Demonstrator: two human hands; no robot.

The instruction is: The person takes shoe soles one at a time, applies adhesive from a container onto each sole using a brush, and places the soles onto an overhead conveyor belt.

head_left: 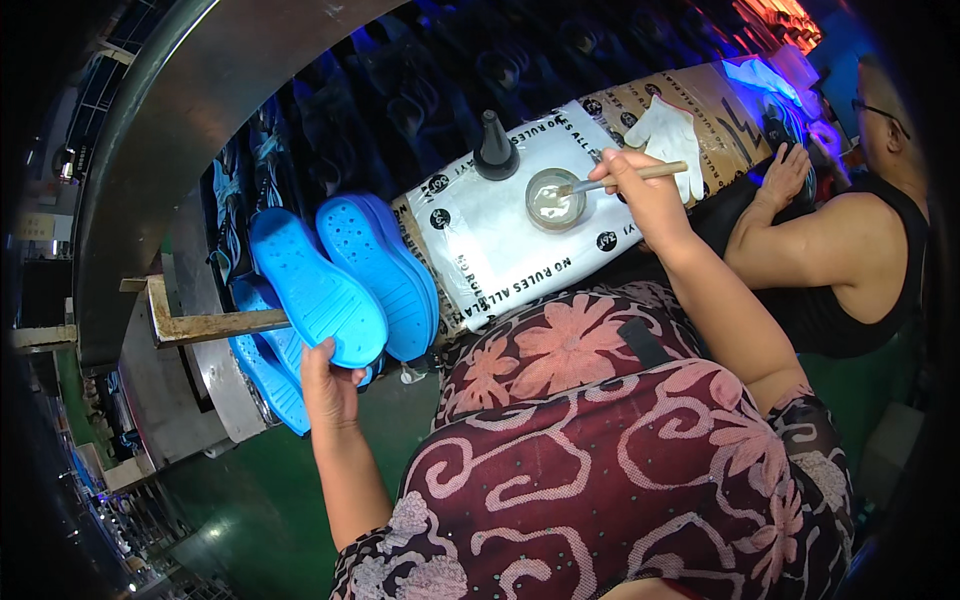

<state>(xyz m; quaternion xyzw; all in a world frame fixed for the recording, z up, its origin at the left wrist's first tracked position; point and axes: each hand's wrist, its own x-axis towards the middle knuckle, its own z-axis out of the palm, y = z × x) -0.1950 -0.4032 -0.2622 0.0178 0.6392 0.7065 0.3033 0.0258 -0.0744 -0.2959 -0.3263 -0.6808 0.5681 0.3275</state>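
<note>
At the left, my left hand (pixel 330 388) grips the heel end of a bright blue shoe sole (pixel 315 285), thumb on top and fingers beneath. More blue soles (pixel 378 270) lie stacked beside it, and others (pixel 262 345) sit partly under it. My right hand (pixel 645 195) is closed round the wooden handle of a brush (pixel 650 172). The brush's tip reaches into a small round jar (pixel 556 200) of clear, whitish liquid. Behind the jar a dark cone-shaped nozzle bottle (pixel 495 148) stands upright on the white printed sheet (pixel 490 270).
A white glove (pixel 667 138) lies on the cardboard (pixel 715 110) right of the jar. Along the far side runs a row of dark shoe-like shapes (pixel 430 100). A metal bar (pixel 215 325) juts in at left. A co-worker (pixel 830 220) sits close at the right.
</note>
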